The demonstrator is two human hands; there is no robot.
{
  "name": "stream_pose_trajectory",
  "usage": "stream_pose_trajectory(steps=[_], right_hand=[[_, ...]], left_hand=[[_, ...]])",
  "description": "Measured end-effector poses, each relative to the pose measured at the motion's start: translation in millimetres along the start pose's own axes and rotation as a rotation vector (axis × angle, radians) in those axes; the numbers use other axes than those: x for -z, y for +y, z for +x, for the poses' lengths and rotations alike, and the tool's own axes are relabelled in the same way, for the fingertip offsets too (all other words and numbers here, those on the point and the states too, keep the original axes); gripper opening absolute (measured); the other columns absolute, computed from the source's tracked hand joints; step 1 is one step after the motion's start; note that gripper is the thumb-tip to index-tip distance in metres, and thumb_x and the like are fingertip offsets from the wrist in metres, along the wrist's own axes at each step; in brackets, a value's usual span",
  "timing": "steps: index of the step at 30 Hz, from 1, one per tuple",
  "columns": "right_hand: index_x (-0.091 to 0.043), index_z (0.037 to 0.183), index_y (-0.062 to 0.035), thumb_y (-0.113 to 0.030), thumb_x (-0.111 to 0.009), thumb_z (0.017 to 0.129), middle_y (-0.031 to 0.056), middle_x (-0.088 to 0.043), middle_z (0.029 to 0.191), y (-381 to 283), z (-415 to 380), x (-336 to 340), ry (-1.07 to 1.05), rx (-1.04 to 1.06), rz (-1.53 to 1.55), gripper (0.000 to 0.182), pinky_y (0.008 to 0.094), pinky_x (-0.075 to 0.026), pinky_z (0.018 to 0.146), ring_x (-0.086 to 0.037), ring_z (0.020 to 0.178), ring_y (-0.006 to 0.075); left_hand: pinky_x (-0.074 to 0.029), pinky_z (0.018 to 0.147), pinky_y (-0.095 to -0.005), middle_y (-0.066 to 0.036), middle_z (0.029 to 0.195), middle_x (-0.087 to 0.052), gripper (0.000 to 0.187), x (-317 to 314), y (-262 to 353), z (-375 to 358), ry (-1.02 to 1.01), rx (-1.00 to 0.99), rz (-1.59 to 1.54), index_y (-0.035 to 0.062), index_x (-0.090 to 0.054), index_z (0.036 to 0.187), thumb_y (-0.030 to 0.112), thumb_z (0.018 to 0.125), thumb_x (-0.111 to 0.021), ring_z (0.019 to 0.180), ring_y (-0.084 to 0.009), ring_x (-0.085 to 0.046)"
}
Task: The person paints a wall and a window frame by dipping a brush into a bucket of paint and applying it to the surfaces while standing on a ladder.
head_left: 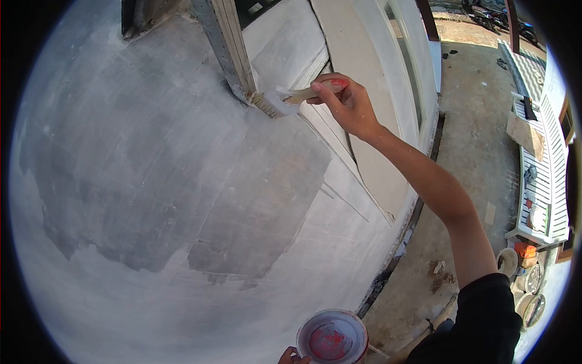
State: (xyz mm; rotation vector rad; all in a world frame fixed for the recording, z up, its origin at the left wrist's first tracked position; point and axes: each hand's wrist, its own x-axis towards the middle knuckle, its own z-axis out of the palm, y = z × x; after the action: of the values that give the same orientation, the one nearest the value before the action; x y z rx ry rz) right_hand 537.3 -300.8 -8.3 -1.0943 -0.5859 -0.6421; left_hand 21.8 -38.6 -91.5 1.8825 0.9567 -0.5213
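Observation:
My right hand (348, 103) is closed around the handle of a paintbrush (282, 102). Its bristles touch the wall (254, 158) beside the lower end of a grey window frame post (227, 45). Darker grey, damp-looking patches cover much of the wall, with paler areas around them. At the bottom edge, my left hand (295, 356) grips the rim of a round plastic tub (332, 313). Inside the tub, red stains and a thin whitish layer show. Only a few fingers of the left hand are visible.
A pale panel (357, 79) adjoins the post on the right. Beyond it runs a concrete floor (476, 139) with a white slatted bench (548, 176). Several buckets (530, 309) stand near the bench, and motorcycles (500, 18) are parked at the far end.

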Motion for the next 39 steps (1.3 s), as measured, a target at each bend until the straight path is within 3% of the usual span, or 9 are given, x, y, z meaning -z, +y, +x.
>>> stream_pose_trajectory(steps=[2, 11, 18, 25, 30, 32, 35, 37, 39], right_hand=[[-0.058, 0.115, 0.0068, -0.030, -0.065, 0.097, 0.0156, -0.070, 0.099, 13.3, 26.7, 19.0, 0.027, -0.157, 0.070, 0.041, 0.0277, -0.057, 0.082, -0.072, 0.089, 0.0186], [-0.064, 0.107, 0.0033, -0.030, -0.067, 0.095, 0.0137, -0.074, 0.090, 50.3, 116.5, 68.5, 0.429, 0.077, -0.275, 0.036, 0.0278, -0.058, 0.076, -0.074, 0.084, 0.0188], [-0.067, 0.100, 0.0009, -0.023, -0.066, 0.096, 0.0134, -0.073, 0.086, 21.1, 34.3, 6.8, 0.140, 0.350, -0.389, 0.024, 0.0296, -0.059, 0.074, -0.074, 0.082, 0.0200], [-0.058, 0.114, 0.0068, -0.030, -0.060, 0.100, 0.0166, -0.070, 0.100, 3.3, 44.4, 16.5, -0.002, -0.146, 0.022, 0.039, 0.0323, -0.059, 0.086, -0.072, 0.089, 0.0212], [-0.062, 0.113, 0.0051, -0.037, -0.065, 0.096, 0.0157, -0.073, 0.098, 25.9, 131.6, 49.3, 0.239, 0.074, -0.128, 0.045, 0.0294, -0.059, 0.080, -0.074, 0.089, 0.0216], [-0.057, 0.127, -0.0067, -0.027, -0.063, 0.098, 0.0136, -0.071, 0.104, 29.6, 162.4, 50.7, 0.306, 0.095, -0.193, 0.037, 0.0392, -0.058, 0.079, -0.070, 0.088, 0.0258], [-0.058, 0.118, 0.0054, -0.027, -0.063, 0.097, 0.0151, -0.070, 0.098, -8.9, 150.9, 29.0, 0.194, 0.114, -0.496, 0.038, 0.0312, -0.059, 0.076, -0.069, 0.084, 0.0207], [-0.069, 0.107, -0.0035, -0.032, -0.066, 0.095, 0.0126, -0.074, 0.089, -7.6, 130.6, 5.1, 0.169, 0.402, -0.562, 0.031, 0.0315, -0.059, 0.075, -0.075, 0.084, 0.0243], [-0.069, 0.108, -0.0031, -0.031, -0.066, 0.096, 0.0136, -0.074, 0.090, -19.6, 107.6, -13.1, 0.090, 0.444, -0.570, 0.030, 0.0323, -0.060, 0.076, -0.075, 0.086, 0.0256]], left_hand=[[-0.053, 0.059, -0.0371, -0.019, 0.077, -0.066, 0.055, 4.5, -14.2, 6.9, -0.016, 0.013, 0.017, -0.0028, -0.031, 0.127, 0.018, 0.090, -0.066, 0.067, -0.0235, -0.065], [-0.051, 0.055, -0.0343, -0.017, 0.075, -0.066, 0.058, 2.6, -18.6, 9.3, -0.043, -0.018, 0.104, -0.0012, -0.037, 0.123, 0.026, 0.086, -0.073, 0.065, -0.0221, -0.064], [-0.051, 0.054, -0.0372, -0.016, 0.074, -0.063, 0.052, -3.9, 12.0, -4.5, 0.030, 0.031, 0.128, -0.0012, -0.039, 0.121, 0.018, 0.082, -0.069, 0.072, -0.0240, -0.064], [-0.042, 0.090, -0.0459, -0.013, 0.081, -0.067, 0.022, 11.3, -59.7, 24.6, -0.093, -0.151, 0.409, 0.0078, -0.055, 0.110, 0.020, 0.092, -0.052, 0.071, -0.0255, -0.065], [-0.032, 0.098, -0.0471, -0.009, 0.070, -0.067, 0.017, 18.8, -109.7, 42.5, -0.129, -0.503, 0.596, 0.0169, -0.062, 0.103, 0.022, 0.091, -0.050, 0.070, -0.0234, -0.067], [-0.032, 0.098, -0.0473, -0.009, 0.071, -0.067, 0.017, 18.9, -102.9, 41.9, -0.142, -0.501, 0.589, 0.0168, -0.062, 0.102, 0.021, 0.091, -0.050, 0.072, -0.0231, -0.066], [-0.031, 0.099, -0.0477, -0.009, 0.074, -0.066, 0.017, 19.3, -88.0, 40.7, -0.152, -0.444, 0.561, 0.0166, -0.062, 0.102, 0.021, 0.091, -0.049, 0.074, -0.0228, -0.066], [-0.031, 0.099, -0.0480, -0.009, 0.075, -0.066, 0.017, 20.6, -82.6, 40.6, -0.157, -0.423, 0.555, 0.0164, -0.062, 0.101, 0.020, 0.092, -0.049, 0.076, -0.0226, -0.066], [-0.031, 0.100, -0.0483, -0.008, 0.077, -0.066, 0.017, 21.7, -79.2, 40.9, -0.163, -0.414, 0.558, 0.0163, -0.062, 0.101, 0.020, 0.092, -0.049, 0.078, -0.0224, -0.065]])
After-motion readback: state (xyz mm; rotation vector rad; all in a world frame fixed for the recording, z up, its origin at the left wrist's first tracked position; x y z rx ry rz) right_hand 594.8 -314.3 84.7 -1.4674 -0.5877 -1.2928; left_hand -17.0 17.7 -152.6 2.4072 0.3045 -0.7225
